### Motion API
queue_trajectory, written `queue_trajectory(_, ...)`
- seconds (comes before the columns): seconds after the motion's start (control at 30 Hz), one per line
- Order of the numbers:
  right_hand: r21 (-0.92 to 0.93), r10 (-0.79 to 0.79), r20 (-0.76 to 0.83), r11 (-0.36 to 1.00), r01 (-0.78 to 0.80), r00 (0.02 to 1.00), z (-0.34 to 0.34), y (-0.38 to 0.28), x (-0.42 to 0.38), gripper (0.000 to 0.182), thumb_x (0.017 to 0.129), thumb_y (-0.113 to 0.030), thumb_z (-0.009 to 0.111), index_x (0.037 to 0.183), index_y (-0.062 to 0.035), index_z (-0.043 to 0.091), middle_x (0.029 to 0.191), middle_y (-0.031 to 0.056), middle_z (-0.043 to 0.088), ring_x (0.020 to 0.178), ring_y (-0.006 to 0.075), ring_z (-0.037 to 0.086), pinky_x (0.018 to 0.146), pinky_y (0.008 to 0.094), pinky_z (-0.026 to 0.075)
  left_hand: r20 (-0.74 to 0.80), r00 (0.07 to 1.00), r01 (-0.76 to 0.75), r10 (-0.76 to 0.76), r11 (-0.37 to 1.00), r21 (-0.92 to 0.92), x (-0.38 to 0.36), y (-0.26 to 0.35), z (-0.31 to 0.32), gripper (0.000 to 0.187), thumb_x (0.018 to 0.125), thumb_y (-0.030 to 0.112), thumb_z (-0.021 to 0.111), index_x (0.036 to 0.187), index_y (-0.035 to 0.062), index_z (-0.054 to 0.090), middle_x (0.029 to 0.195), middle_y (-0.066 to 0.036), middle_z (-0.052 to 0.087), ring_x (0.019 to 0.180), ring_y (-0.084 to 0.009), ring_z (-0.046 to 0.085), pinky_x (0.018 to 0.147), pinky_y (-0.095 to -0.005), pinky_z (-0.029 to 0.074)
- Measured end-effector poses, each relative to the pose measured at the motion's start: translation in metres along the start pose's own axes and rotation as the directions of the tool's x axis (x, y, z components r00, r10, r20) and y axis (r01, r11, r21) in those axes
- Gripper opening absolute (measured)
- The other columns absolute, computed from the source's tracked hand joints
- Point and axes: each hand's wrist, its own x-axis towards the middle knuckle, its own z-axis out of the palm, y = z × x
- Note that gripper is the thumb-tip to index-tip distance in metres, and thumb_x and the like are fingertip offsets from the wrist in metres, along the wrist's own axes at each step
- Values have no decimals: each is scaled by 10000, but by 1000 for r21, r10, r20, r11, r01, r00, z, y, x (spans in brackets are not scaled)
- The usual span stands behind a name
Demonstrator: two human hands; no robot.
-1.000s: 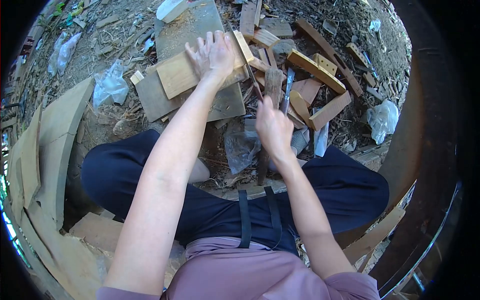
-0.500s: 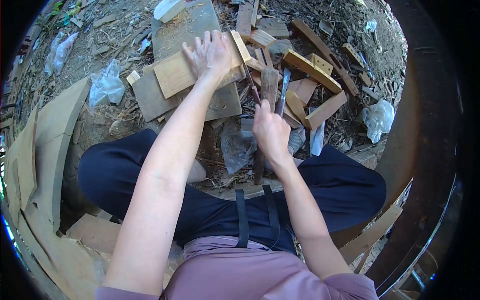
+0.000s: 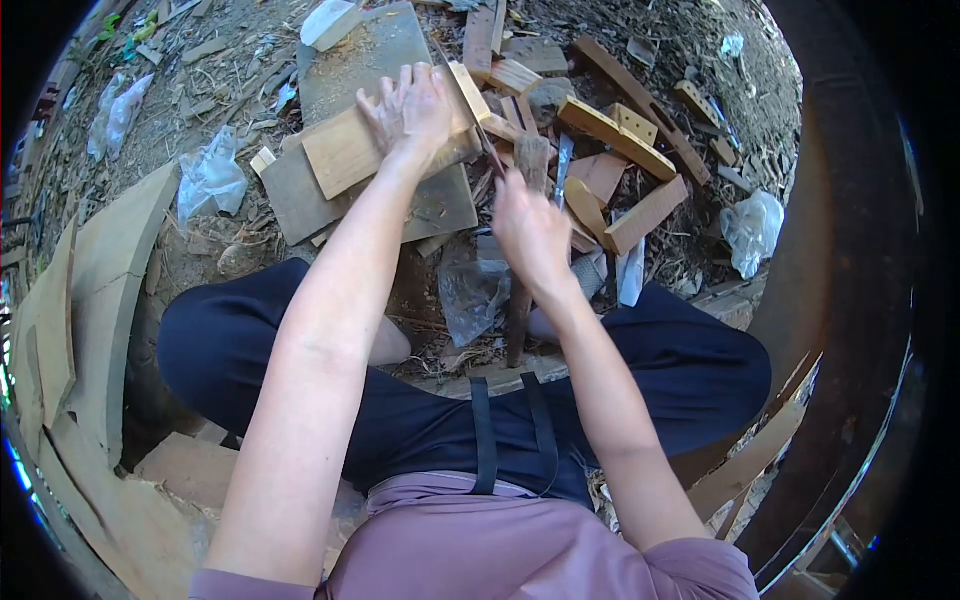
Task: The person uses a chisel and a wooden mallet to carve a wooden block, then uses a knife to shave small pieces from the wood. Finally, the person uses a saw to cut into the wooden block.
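Note:
My left hand [image 3: 408, 112] lies with its fingers spread on a light wooden board [image 3: 340, 152], pressing it on darker boards [image 3: 440, 205]. My right hand [image 3: 532, 228] is closed round the handle of a thin-bladed saw [image 3: 487, 143]. The blade runs up and to the left along the board's right end, beside a narrow light strip of wood [image 3: 468, 90]. Just right of the saw stands a rough wooden stake [image 3: 532, 165]. A chisel-like tool with a flat metal blade [image 3: 564, 160] is behind my right hand, its handle mostly hidden.
Wood offcuts [image 3: 648, 215] and a drilled block [image 3: 632, 124] are piled at the right. Plastic bags lie at the left [image 3: 212, 178], the right [image 3: 752, 232] and between my legs [image 3: 472, 298]. A large curved panel [image 3: 100, 300] stands at the left.
My right hand has moved up and slightly left, pushing the saw forward along the board's end. My left hand stays on the board. The whole view has shifted slightly.

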Motion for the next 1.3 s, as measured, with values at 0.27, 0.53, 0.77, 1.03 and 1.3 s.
queue_trajectory(0.27, -32, 40, 92, 999, -37, 995, -5, 5, -26, 211, 972, -231, 484, 883, -44, 522, 641, 196, 662, 576, 367, 678, 491, 478, 535, -47, 999, 11, -11, 1000, -12, 0, 0, -1, 371, 1022, 360, 336, 1170, 128, 585, 1200, -56, 594, 1193, -276, 511, 1099, -600, 202)
queue_trajectory(0.53, -10, -38, -39, 999, 38, 999, 17, -13, 44, 212, 964, -209, 479, 877, -29, 548, 650, 190, 668, 593, 358, 687, 519, 455, 547, 30, 999, 22, -23, 1000, 17, 2, -1, -5, 384, 1022, 392, 331, 1230, 160, 556, 1259, -49, 575, 1207, -275, 514, 1094, -588, 235)
queue_trajectory(0.77, -26, 65, 110, 998, -63, 992, -7, 1, -23, 207, 978, -206, 461, 909, -27, 541, 635, 189, 660, 591, 369, 680, 548, 483, 549, 3, 1000, 14, -14, 1000, 1, 2, -2, -2, 369, 1018, 378, 342, 1201, 152, 570, 1206, -62, 588, 1207, -269, 507, 1094, -585, 225)
queue_trajectory(1.03, 25, 32, 54, 999, -33, 998, -1, -1, 4, 232, 988, -247, 462, 894, -46, 527, 638, 200, 657, 594, 386, 673, 540, 506, 535, -60, 998, 28, -27, 999, 19, 3, -2, -1, 352, 1016, 357, 350, 1165, 143, 586, 1169, -62, 589, 1178, -256, 520, 1093, -572, 220)
queue_trajectory(1.3, 61, 61, -44, 996, -58, 997, 18, -11, 29, 245, 982, -250, 470, 907, -32, 552, 647, 198, 663, 591, 381, 675, 533, 496, 536, 12, 999, 49, -49, 999, 2, 5, -2, -2, 385, 1019, 386, 331, 1220, 161, 570, 1234, -61, 578, 1210, -271, 511, 1081, -598, 239)
